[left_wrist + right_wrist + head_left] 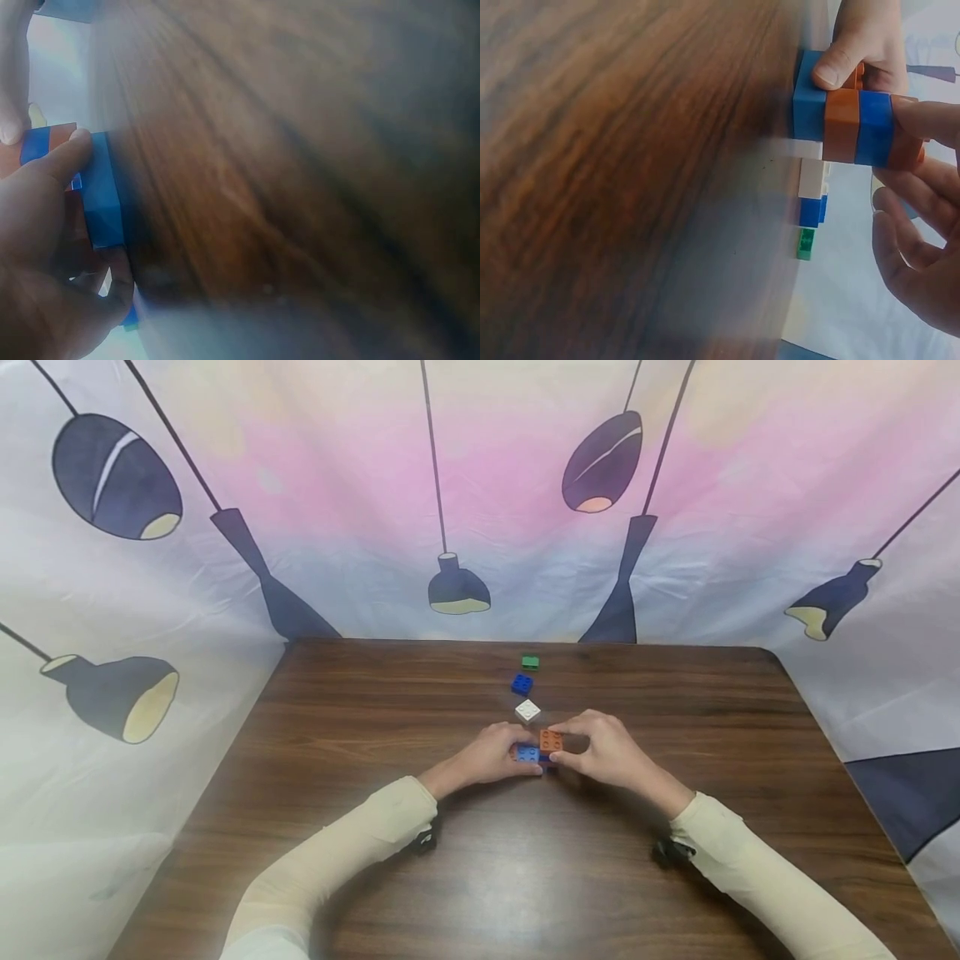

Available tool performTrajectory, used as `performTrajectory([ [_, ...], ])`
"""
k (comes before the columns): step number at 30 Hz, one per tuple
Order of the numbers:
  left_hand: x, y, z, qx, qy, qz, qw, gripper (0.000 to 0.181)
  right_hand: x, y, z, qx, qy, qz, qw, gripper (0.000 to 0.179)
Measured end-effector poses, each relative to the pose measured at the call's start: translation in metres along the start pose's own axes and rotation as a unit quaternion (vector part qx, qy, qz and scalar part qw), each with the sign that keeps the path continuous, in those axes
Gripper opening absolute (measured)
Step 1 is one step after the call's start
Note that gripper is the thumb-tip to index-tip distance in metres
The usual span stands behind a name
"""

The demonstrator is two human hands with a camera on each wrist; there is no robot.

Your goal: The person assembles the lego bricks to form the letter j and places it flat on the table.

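Note:
A stepped stack of toy building bricks sits between both hands in the head view. My left hand [491,753] grips its lower part, with the thumb across the bottom blue brick [808,109] and the orange brick [841,127] above it. On top of these is a darker blue brick [875,129], topped by another orange brick [551,740]. My right hand [603,748] pinches that top brick between thumb and fingers. Blue studs [528,753] show beside the top brick, by the left fingers. The left hand's palm side is partly hidden.
Beyond the hands, a white brick [527,711], a blue brick [522,684] and a green brick [530,662] lie in a rough line toward the far edge of the wooden table [360,710]. A printed lamp-pattern curtain [360,552] hangs behind.

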State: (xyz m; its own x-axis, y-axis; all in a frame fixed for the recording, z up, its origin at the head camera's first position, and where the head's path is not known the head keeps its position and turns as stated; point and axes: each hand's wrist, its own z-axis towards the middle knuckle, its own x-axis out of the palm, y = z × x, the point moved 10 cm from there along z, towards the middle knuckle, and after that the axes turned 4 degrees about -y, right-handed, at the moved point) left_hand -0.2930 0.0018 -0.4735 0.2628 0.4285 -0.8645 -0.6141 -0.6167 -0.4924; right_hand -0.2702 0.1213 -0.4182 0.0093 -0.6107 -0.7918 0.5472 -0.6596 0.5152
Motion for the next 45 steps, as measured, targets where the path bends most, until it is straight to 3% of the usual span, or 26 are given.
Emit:
performTrajectory([
  [13,-0.001,-0.003,-0.001,0.006,-0.001,0.0,1.0,0.046,0.002,-0.009,-0.002,0.021,-0.001,0.028,0.9994,0.038],
  [25,0.0,-0.001,0.0,0.003,0.003,-0.003,1.0,0.046,0.005,-0.009,-0.001,0.029,0.025,0.038,0.9985,0.04],
  [33,-0.002,-0.002,-0.001,0.009,-0.003,-0.004,0.9999,0.046,-0.01,-0.012,0.002,0.029,0.01,0.076,0.9966,0.039],
  [45,-0.001,-0.002,-0.001,0.006,-0.003,-0.001,1.0,0.048,-0.022,-0.031,0.016,0.056,-0.01,0.06,0.9966,0.037],
])
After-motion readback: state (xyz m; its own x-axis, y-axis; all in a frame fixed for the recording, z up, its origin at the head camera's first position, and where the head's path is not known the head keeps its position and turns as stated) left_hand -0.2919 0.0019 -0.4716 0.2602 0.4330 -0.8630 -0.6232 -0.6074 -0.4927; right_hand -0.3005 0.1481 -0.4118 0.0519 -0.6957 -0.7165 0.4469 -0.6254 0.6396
